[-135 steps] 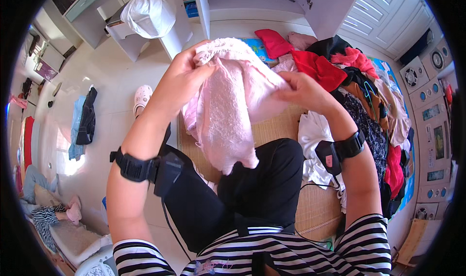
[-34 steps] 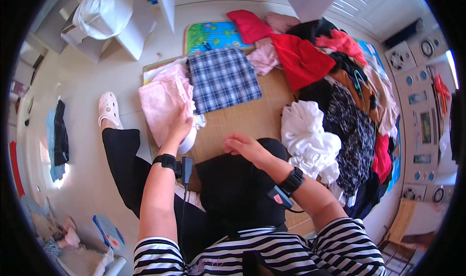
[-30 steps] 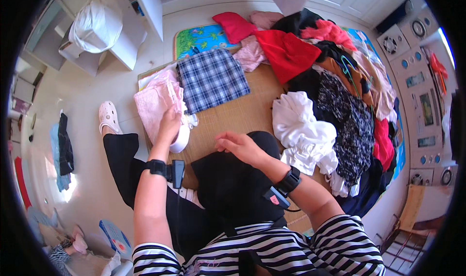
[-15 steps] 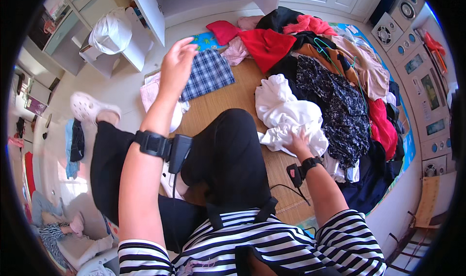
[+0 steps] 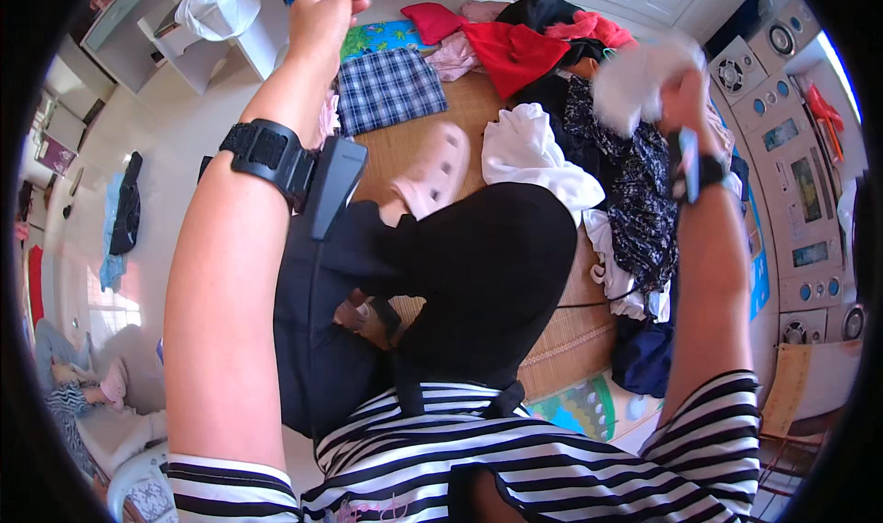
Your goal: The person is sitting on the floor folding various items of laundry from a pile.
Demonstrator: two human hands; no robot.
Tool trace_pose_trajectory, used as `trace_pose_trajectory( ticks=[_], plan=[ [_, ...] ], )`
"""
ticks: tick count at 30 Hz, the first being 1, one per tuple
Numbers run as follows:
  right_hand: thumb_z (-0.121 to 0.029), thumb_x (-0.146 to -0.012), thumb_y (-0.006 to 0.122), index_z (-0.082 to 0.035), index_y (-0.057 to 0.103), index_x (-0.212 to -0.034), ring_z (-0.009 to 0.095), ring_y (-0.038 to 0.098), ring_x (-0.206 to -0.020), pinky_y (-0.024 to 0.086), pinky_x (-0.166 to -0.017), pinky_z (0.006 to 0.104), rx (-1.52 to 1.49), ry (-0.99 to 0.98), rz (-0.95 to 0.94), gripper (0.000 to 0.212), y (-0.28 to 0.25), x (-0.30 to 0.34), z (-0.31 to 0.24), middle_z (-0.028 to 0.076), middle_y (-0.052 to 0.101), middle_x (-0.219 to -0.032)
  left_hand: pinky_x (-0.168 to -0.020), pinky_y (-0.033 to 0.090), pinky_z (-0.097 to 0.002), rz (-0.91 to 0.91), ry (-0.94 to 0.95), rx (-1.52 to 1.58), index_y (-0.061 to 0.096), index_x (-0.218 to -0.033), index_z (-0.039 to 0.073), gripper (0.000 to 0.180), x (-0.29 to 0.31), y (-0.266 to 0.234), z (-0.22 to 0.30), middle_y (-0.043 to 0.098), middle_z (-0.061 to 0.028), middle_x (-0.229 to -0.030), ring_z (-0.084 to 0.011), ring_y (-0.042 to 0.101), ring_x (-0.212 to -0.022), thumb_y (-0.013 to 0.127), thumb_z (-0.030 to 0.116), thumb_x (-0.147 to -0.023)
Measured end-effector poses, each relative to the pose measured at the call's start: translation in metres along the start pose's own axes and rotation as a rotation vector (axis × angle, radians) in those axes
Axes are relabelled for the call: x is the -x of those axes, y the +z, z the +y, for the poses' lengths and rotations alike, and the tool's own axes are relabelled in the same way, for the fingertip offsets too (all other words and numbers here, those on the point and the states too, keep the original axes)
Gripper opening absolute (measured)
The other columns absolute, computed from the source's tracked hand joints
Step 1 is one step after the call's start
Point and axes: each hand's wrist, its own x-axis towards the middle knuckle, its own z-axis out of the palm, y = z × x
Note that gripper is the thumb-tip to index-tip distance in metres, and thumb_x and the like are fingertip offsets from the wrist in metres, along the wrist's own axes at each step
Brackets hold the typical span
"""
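1. Right hand [image 5: 685, 86] raised, closed on a white cloth [image 5: 635, 77] above the clothes pile [image 5: 635, 183].
2. Left hand [image 5: 322, 12] raised, open, holding nothing.
3. Woven mat [image 5: 464, 123] holds a folded plaid cloth [image 5: 386, 89].
4. White cabinet [image 5: 147, 26] at far left.

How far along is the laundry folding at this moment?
Done: a folded plaid garment lies flat on the mat, with a pink piece beside it. In hand: the right hand lifts a white garment, blurred; the left hand is raised and empty. Left: the large unsorted clothes heap, including a red item and a white piece.
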Motion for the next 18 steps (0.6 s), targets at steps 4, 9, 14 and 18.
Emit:
trace_pose_trajectory(
  ticks=[4, 9, 14, 18],
  plan=[
    [0.001, -0.066, 0.049, 0.002, 0.053, -0.088, 0.029, 0.056, -0.073, 0.046, -0.066, 0.0357, 0.163, -0.411, 0.335, 0.022, -0.027, -0.141, -0.049, 0.018, 0.056, -0.081, -0.067, 0.041, -0.0221, 0.156, -0.190, 0.214, 0.057, -0.099, 0.009, 0.020, -0.001, -0.001, -0.015, 0.060, -0.0012, -0.086, -0.0068, 0.055, -0.074, 0.048, 0.015, -0.081],
    [0.000, -0.061, 0.053, 0.002, 0.051, -0.089, 0.029, 0.051, -0.091, 0.040, -0.074, 0.0362, 0.063, -0.467, -0.136, 0.028, 0.043, -0.148, -0.194, 0.024, 0.052, -0.091, -0.067, 0.039, -0.0232, 0.256, -0.276, 0.262, 0.057, -0.096, 0.008, 0.018, -0.002, -0.051, -0.040, 0.057, 0.0013, -0.081, -0.0063, 0.052, -0.072, 0.051, 0.014, -0.080],
    [-0.018, -0.064, 0.051, 0.007, 0.055, -0.092, 0.039, 0.054, -0.087, 0.045, -0.076, 0.0400, -0.840, 0.349, -0.502, 0.038, 0.154, -0.077, -0.333, 0.028, 0.056, -0.088, -0.079, 0.040, -0.0360, 0.066, -0.465, 0.903, 0.051, -0.106, 0.009, 0.038, 0.017, -0.083, -0.121, 0.055, -0.0057, -0.096, -0.0197, 0.052, -0.089, 0.046, 0.038, -0.081],
    [-0.008, -0.071, 0.048, -0.003, 0.046, -0.114, 0.018, 0.054, -0.086, 0.043, -0.073, 0.0290, -1.063, 0.217, -1.120, 0.043, 0.182, -0.031, -0.317, 0.011, 0.056, -0.097, -0.083, 0.040, -0.0432, 0.015, -0.640, 0.978, 0.046, -0.114, 0.013, 0.046, 0.044, -0.057, -0.126, 0.051, -0.0057, -0.110, -0.0250, 0.049, -0.101, 0.036, 0.046, -0.082]
  ],
)
